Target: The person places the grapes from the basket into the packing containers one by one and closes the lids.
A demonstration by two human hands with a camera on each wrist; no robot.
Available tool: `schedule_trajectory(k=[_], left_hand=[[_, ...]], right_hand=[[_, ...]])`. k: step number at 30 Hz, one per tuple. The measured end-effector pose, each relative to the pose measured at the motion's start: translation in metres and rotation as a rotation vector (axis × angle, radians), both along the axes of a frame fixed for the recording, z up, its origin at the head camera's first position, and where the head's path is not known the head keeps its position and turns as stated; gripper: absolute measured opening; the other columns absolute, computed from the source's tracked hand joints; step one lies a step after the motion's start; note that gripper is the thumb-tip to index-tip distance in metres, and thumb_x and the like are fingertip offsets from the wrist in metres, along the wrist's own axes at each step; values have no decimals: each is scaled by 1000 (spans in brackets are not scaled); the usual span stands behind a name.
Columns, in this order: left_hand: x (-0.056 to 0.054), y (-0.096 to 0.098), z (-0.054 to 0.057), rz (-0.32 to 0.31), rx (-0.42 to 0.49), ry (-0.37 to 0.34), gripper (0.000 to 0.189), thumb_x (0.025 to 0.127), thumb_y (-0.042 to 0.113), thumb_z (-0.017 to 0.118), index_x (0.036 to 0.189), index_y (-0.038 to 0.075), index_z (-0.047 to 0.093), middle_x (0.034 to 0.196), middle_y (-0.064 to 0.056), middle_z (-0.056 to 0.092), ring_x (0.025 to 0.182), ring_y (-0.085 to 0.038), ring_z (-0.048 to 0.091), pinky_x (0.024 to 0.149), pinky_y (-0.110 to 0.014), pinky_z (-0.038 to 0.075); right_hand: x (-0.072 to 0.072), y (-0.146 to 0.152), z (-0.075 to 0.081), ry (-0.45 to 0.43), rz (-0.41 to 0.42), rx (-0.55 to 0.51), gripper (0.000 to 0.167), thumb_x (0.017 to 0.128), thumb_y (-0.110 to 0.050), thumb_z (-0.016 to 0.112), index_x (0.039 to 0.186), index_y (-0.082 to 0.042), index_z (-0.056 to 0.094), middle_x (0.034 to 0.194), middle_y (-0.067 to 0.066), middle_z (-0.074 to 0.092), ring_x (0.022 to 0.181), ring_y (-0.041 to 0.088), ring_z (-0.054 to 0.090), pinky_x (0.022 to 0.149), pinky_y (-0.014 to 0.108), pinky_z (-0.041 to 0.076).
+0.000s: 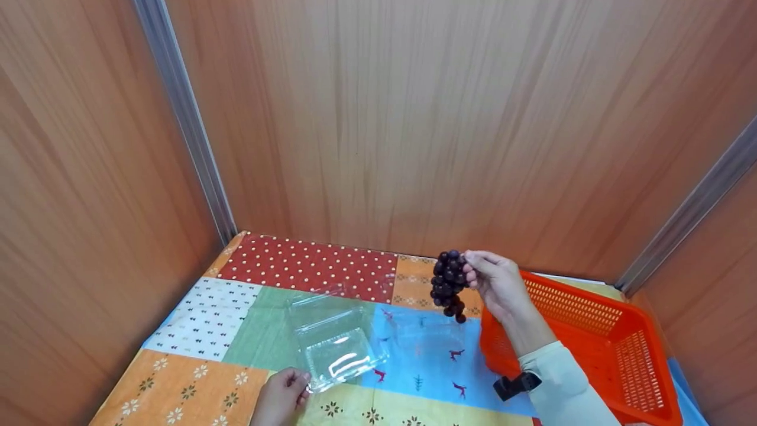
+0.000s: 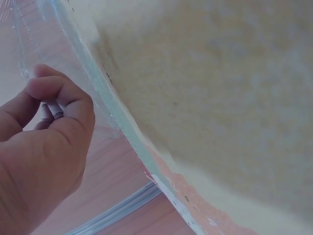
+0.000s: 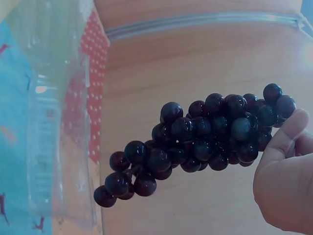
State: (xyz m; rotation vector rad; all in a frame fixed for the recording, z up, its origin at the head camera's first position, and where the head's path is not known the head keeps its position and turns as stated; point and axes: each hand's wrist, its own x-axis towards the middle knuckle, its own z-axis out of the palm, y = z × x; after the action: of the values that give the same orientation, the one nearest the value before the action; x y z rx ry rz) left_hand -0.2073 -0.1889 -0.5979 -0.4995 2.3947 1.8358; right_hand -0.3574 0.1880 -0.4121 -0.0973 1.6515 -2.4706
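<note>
My right hand [image 1: 500, 284] pinches the top end of a bunch of dark purple grapes [image 1: 449, 283], which hangs above the table beside the orange basket. Its round, shiny grapes [image 3: 200, 137] fill the middle of the right wrist view, tapering away from my thumb. At the front, my left hand [image 1: 281, 395] grips the near-left corner of a clear plastic clamshell container [image 1: 337, 355], its thumb pressed against the fingers. The clamshell is unfolded, with its other half stretching away from me. The left wrist view shows the hand [image 2: 54, 122] with thumb and forefinger together near clear plastic.
An orange basket [image 1: 591, 343] with slotted walls stands at the right, under my right forearm. Another clear plastic piece [image 1: 426, 334] lies on the blue patch of the patchwork tablecloth [image 1: 195, 384]. Wood-grain panels [image 1: 378, 130] enclose the table at the back and both sides.
</note>
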Motion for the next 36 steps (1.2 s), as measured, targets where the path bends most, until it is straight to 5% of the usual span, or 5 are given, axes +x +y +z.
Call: schedule_trajectory(k=[12,26,36], left_hand=[[-1,0,-3,13,42,-16,22,103,14,54,88,-1,59,70,-4,58,62,-15,54,59,-30,47],[-1,-2,1,21,32,4,21,102,13,55,89,-2,62,72,-4,60,63,-14,57,58,-26,48],[1,1,1,14,37,7,20,102,13,54,92,-3,62,74,-5,60,64,-14,57,59,-26,50]], right_hand=[[0,-49,-4,93,129,36,15,93,-14,71,98,-1,73,75,7,65,60,13,60,61,19,55],[8,-95,3,248,262,-86,11,95,-11,67,96,-3,74,76,7,67,62,13,62,63,20,55],[5,-120,-31,254,208,77,15,93,-12,71,95,2,72,72,8,64,59,13,60,59,22,55]])
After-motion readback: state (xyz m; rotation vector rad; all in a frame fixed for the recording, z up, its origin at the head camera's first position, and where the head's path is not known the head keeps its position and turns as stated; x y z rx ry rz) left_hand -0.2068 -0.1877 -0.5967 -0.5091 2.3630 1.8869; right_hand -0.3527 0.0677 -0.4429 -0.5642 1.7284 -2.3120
